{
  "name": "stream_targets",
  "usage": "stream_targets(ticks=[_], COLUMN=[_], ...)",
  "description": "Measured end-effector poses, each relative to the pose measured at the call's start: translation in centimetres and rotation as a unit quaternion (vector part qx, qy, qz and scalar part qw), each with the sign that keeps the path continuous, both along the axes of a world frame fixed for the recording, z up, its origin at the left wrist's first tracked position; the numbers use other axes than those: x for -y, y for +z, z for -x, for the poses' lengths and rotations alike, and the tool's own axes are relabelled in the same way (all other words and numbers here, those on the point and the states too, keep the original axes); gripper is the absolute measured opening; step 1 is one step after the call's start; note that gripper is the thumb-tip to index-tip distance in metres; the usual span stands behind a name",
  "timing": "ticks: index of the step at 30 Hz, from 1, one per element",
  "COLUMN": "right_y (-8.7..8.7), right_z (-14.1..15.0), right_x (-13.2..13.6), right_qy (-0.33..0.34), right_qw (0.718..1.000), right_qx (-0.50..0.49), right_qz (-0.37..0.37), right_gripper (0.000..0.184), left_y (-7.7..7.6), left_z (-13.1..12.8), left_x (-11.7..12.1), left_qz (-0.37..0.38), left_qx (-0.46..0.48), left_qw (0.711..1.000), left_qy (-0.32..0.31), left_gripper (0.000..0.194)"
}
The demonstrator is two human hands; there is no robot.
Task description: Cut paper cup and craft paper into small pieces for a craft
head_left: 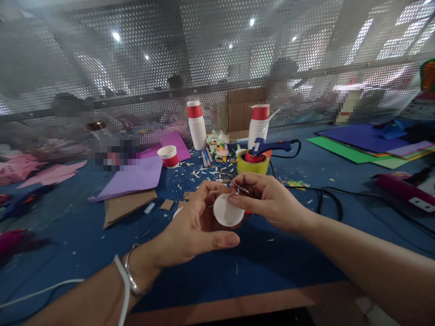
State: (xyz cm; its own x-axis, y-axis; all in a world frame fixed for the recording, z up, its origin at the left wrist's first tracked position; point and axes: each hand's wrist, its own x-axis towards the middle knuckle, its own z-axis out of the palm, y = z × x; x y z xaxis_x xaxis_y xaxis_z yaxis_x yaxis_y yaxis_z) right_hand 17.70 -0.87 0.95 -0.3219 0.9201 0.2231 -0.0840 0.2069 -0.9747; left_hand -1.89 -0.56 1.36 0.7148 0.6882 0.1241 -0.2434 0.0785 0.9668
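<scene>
My right hand (267, 197) pinches a round white paper disc (224, 212) between thumb and fingers, its flat face toward me. A thin, dark, shiny piece (240, 186) shows at the same fingers; I cannot make out what it is. My left hand (200, 222) is cupped beside and behind the disc, its thumb stretched out below and apart from it. Whether its hidden fingertips touch the disc cannot be seen. Something red shows just behind the right fingers, mostly hidden. Part of another white piece (177, 212) peeks out behind my left hand.
Paper scraps (204, 174) litter the blue table (272, 258). Beyond stand two stacks of paper cups (197, 129) (258, 127), a single cup (169, 157) and yellow tape (252, 166) with a blue glue gun (273, 147) on top. Black cable (335, 190) runs right, near coloured sheets (360, 142).
</scene>
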Motion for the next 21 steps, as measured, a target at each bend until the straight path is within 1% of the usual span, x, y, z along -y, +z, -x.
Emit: stream_targets(ticks=[1,5,7,9,11,15,18,21], right_y=[0.0,-0.3,-0.4,-0.3,-0.1,0.4,0.3,0.1], right_z=[0.0,-0.2,-0.2,-0.2,-0.2,-0.3,-0.6,-0.7], right_x=[0.0,-0.1,-0.1,-0.1,-0.1,-0.1,-0.2,-0.1], right_qy=[0.000,0.003,0.006,0.007,-0.001,-0.048,-0.080,-0.105], right_qw=[1.000,0.999,0.999,0.998,0.998,0.992,0.979,0.959], right_qx=[0.006,0.032,0.050,0.059,0.058,0.089,0.155,0.237], right_qz=[-0.003,-0.010,-0.009,-0.013,-0.026,-0.078,-0.101,-0.116], right_gripper=[0.033,0.032,0.032,0.033,0.035,0.036,0.036,0.035], left_y=[0.2,0.7,0.8,0.9,1.1,1.8,2.2,2.3], left_z=[0.0,0.0,0.1,0.1,0.1,0.3,0.4,0.4], left_x=[0.0,-0.6,-0.8,-0.9,-1.0,-1.2,-1.4,-1.6], left_qz=[0.029,0.154,0.191,0.210,0.220,0.223,0.216,0.209], left_qx=[0.007,0.013,0.009,0.003,-0.001,0.010,0.025,0.023], left_qw=[1.000,0.988,0.981,0.978,0.975,0.970,0.965,0.960], left_qy=[-0.004,-0.010,-0.008,0.009,0.035,0.096,0.145,0.186], left_gripper=[0.048,0.022,0.012,0.007,0.007,0.022,0.026,0.027])
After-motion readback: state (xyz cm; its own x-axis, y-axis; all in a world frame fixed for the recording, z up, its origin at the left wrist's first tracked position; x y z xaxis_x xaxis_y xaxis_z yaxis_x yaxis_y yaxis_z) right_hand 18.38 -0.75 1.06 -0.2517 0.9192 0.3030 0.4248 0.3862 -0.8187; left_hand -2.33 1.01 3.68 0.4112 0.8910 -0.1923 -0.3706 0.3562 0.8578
